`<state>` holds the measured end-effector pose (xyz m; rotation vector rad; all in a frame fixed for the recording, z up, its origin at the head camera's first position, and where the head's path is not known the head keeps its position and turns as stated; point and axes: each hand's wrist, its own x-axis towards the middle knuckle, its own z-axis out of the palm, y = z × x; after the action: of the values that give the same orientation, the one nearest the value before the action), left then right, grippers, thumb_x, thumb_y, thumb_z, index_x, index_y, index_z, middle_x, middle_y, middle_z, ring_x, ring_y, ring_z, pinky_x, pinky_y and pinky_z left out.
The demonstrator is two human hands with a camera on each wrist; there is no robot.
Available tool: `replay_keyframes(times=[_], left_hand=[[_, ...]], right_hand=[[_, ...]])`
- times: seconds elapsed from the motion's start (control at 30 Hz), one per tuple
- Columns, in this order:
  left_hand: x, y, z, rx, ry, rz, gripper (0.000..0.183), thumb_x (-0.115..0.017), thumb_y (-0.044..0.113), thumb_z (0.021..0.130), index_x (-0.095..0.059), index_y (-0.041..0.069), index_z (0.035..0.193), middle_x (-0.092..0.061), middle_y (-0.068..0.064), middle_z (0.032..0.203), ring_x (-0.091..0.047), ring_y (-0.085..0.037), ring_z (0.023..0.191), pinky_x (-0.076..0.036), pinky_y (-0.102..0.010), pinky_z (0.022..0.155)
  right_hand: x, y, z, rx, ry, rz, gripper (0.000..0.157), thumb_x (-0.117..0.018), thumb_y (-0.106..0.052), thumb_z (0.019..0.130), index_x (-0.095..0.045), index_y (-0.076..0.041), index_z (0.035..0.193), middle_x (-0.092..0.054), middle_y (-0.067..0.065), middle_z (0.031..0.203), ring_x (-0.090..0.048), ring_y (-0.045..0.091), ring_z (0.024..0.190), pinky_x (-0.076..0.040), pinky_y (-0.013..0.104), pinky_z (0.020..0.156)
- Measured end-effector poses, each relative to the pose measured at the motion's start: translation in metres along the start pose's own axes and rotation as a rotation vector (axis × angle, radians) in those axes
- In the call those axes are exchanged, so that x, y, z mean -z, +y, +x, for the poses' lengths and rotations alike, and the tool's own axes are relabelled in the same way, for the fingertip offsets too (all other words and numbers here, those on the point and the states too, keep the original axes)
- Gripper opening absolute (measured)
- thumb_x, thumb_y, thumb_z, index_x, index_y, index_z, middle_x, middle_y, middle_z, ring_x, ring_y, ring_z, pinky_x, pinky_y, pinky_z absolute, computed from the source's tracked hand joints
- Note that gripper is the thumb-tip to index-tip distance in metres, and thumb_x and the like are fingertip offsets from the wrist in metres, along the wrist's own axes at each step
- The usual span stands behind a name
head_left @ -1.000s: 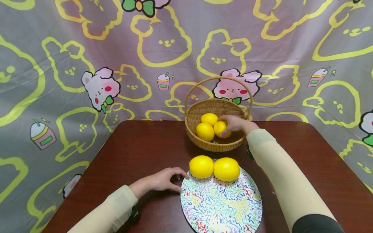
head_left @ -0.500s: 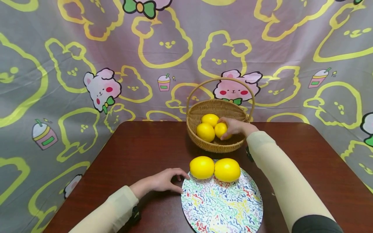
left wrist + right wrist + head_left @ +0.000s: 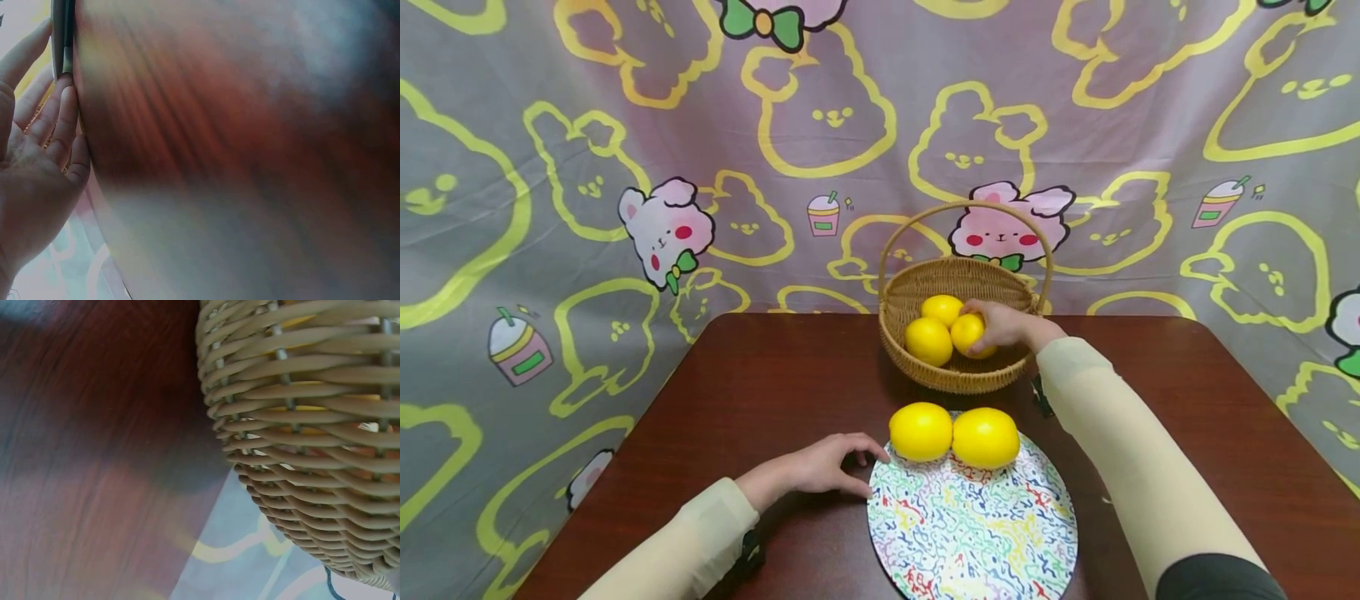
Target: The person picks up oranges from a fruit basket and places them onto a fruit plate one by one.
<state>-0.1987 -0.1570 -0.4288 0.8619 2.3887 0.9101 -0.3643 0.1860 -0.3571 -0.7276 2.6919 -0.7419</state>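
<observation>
no readable text, label, brand or number in any view. round board: coloured squiggles, no legible letters. patterned cloth: printed drink cups with green label patches, any writing on them too small to read.

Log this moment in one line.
right hand grips lemon inside basket | left hand at plate rim | plate: two lemons | basket: two other lemons

A person's right hand gripped a yellow lemon inside a wicker basket, two more lemons just left of the grip. Nearer the viewer than the grip, another pair of lemons sat side by side on a round, multicoloured board, the left hand at its left rim.
</observation>
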Motion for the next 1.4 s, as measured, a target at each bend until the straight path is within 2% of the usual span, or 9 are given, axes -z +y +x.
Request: replay_keyframes(times=[0.33, 0.57, 0.97, 1.4], left_hand=[[-0.002, -0.001, 0.001, -0.008, -0.003, -0.009, 0.040, -0.079, 0.026, 0.083, -0.064, 0.022, 0.120, -0.058, 0.012, 0.111, -0.052, -0.010, 0.096, -0.043, -0.029, 0.087], [-0.002, -0.002, 0.001, -0.008, 0.002, -0.002, 0.041, -0.080, 0.026, 0.082, -0.065, 0.022, 0.120, -0.058, 0.012, 0.112, -0.052, -0.010, 0.096, -0.043, -0.029, 0.087], [0.000, -0.003, 0.000, -0.019, 0.003, 0.006, 0.040, -0.080, 0.027, 0.082, -0.065, 0.023, 0.120, -0.058, 0.012, 0.111, -0.052, -0.010, 0.096, -0.043, -0.029, 0.087], [-0.001, -0.006, 0.001, -0.037, 0.010, 0.020, 0.042, -0.081, 0.027, 0.082, -0.065, 0.022, 0.120, -0.059, 0.012, 0.112, -0.053, -0.009, 0.095, -0.044, -0.029, 0.087]], right_hand=[[0.007, -0.012, -0.005, 0.053, 0.050, 0.028, 0.066, -0.082, -0.018, 0.077, -0.047, -0.005, 0.132, -0.054, 0.021, 0.124, -0.052, 0.032, 0.100, -0.042, 0.045, 0.087], [0.011, -0.010, -0.009, 0.041, 0.081, 0.030, 0.065, -0.082, -0.020, 0.077, -0.047, -0.008, 0.131, -0.054, 0.020, 0.125, -0.052, 0.031, 0.099, -0.042, 0.044, 0.087], [0.016, -0.009, -0.010, 0.075, 0.121, 0.043, 0.062, -0.083, -0.018, 0.077, -0.049, -0.009, 0.127, -0.055, 0.017, 0.123, -0.052, 0.030, 0.098, -0.042, 0.044, 0.087], [0.020, -0.017, -0.018, 0.062, 0.138, 0.049, 0.062, -0.082, -0.017, 0.076, -0.048, -0.008, 0.127, -0.057, 0.016, 0.119, -0.053, 0.030, 0.095, -0.043, 0.043, 0.084]])
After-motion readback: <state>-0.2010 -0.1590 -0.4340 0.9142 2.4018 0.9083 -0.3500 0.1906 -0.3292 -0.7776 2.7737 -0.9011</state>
